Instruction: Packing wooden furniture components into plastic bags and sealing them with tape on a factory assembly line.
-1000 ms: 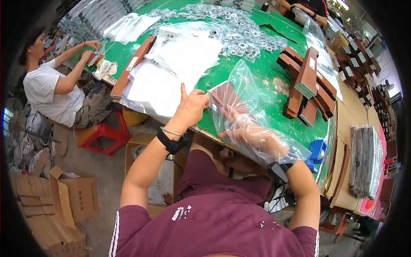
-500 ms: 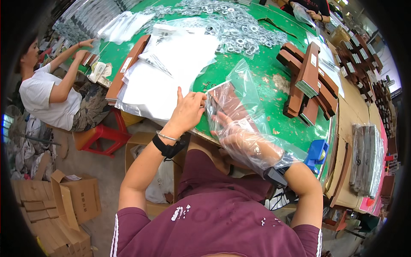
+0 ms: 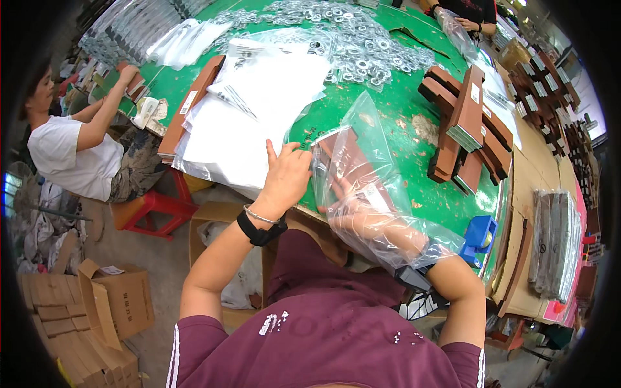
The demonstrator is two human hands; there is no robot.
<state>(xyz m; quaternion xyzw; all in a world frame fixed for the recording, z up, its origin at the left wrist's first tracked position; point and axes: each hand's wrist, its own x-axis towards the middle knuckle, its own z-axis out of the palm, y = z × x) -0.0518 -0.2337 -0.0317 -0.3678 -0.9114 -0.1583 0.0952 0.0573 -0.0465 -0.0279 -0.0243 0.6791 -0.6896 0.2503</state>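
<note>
A clear plastic bag (image 3: pixel 362 129) lies at the near edge of the green table (image 3: pixel 394 110), with a flat brown piece (image 3: pixel 346 152) inside it. My right hand (image 3: pixel 352 210) and forearm are pushed deep inside the bag and grip the brown piece. At the bag's left edge my left hand (image 3: pixel 284 178) pinches the plastic. A stack of flat clear bags on white sheets (image 3: pixel 259 103) lies just left of my left hand.
Stacked brown pieces (image 3: pixel 469 123) sit on the table to the right, with a heap of metal washers (image 3: pixel 352 39) at the far side. A blue tool (image 3: pixel 479 236) rests by my right elbow. A seated person in a white shirt (image 3: pixel 71 155) works at left. Cardboard boxes (image 3: pixel 97 304) stand on the floor.
My right arm has slid further into the bag and pushed the brown piece deeper. My left hand has stayed on the bag's left edge.
</note>
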